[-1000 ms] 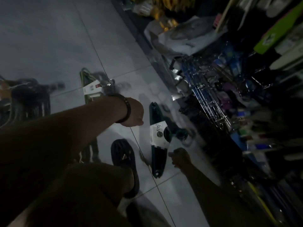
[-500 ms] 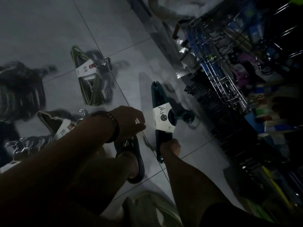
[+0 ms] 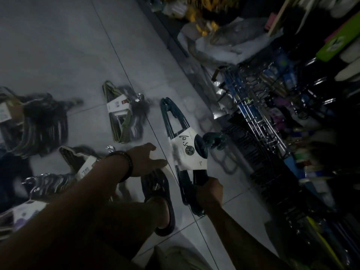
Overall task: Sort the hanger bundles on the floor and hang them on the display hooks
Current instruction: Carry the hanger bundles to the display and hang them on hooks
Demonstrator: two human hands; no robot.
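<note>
Having closed since a second ago, the right hand (image 3: pixel 209 193) grips the near end of the green hanger bundle (image 3: pixel 188 152) just right of the sandal (image 3: pixel 155 190), left hand (image 3: pixel 144 160) splayed beyond it; lifting looks next.

Light: dim, we make out little colour | Floor: pale glossy tiles (image 3: pixel 58 45), thin dark grout lines (image 3: pixel 124 75) running diagonally | Right: crowded shop shelves (image 3: pixel 321 90), a wire rack (image 3: pixel 259 121) low down, white plastic bags (image 3: pixel 220 47) beside it, blurred
</note>
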